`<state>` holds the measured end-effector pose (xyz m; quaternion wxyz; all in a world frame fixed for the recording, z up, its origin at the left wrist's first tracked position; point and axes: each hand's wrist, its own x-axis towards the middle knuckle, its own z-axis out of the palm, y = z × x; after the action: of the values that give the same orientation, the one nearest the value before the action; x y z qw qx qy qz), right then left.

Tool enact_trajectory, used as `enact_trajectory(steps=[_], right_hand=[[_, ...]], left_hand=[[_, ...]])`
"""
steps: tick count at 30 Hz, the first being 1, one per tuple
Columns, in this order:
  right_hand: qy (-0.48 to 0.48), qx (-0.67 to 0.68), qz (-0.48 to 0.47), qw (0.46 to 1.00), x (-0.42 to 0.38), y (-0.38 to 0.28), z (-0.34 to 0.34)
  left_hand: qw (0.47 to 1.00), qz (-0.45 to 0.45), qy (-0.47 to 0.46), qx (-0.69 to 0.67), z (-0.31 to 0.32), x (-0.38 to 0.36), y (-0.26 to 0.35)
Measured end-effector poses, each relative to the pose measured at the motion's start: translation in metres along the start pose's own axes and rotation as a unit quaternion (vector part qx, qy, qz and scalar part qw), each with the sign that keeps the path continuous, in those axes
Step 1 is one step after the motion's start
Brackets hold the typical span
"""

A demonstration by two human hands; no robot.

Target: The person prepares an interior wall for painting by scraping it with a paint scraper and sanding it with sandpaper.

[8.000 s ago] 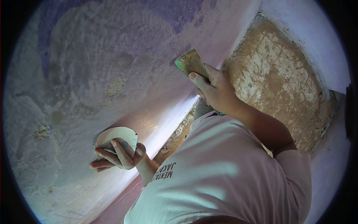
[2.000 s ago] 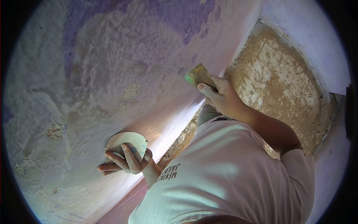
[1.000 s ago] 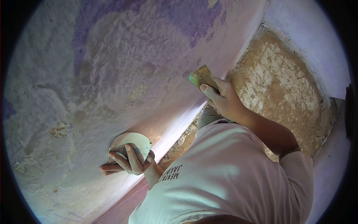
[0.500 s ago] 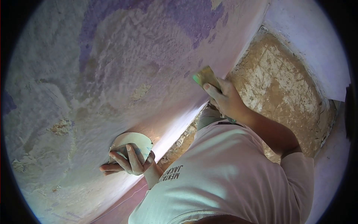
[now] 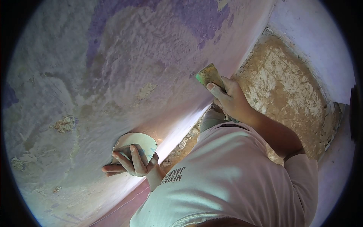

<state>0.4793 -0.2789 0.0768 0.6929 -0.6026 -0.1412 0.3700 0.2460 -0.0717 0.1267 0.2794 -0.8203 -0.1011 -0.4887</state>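
Note:
My left hand (image 5: 135, 162) holds a pale half-round scraper (image 5: 130, 140), its fingers bent over the plate and its outer fingers stretched toward the wall. The scraper lies close to the blotchy plastered wall (image 5: 124, 83), curved edge up. Higher and to the right, my right hand (image 5: 232, 99) grips a flat rectangular scraper (image 5: 209, 74), thumb laid along its face. That tool is stained brown and green, and its far end overlaps the wall in this view. The lower part of it is hidden in my palm.
Purple paint patches (image 5: 202, 20) and rough chipped spots (image 5: 64, 124) mark the wall. A dusty brown floor (image 5: 280, 75) with white smears lies to the right, bounded by a pale lilac wall (image 5: 314, 41). My light shirt (image 5: 227, 170) fills the lower middle.
The view has shifted slightly, so the wall's marks sit a little further right. The rectangular scraper has tilted to show more of its face. Both hands keep their hold.

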Motion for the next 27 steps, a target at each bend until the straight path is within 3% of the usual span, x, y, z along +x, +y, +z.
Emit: enact_trajectory(steps=[14,19,23,27], right_hand=[[0.02,0.0,0.018,1.0,-0.002,0.022,-0.004],[-0.004,0.029,0.012,0.999,0.003,-0.006,0.004],[0.016,0.017,-0.028,0.999,-0.001,0.02,-0.001],[-0.001,0.009,-0.002,1.0,0.004,0.002,0.004]], left_hand=[[1.0,-0.006,0.007,-0.016,0.002,-0.003,-0.001],[1.0,0.006,0.013,-0.01,0.003,0.001,0.0],[1.0,-0.009,0.007,-0.007,0.001,-0.003,-0.001],[1.0,0.001,0.015,-0.009,0.003,0.0,0.001]])
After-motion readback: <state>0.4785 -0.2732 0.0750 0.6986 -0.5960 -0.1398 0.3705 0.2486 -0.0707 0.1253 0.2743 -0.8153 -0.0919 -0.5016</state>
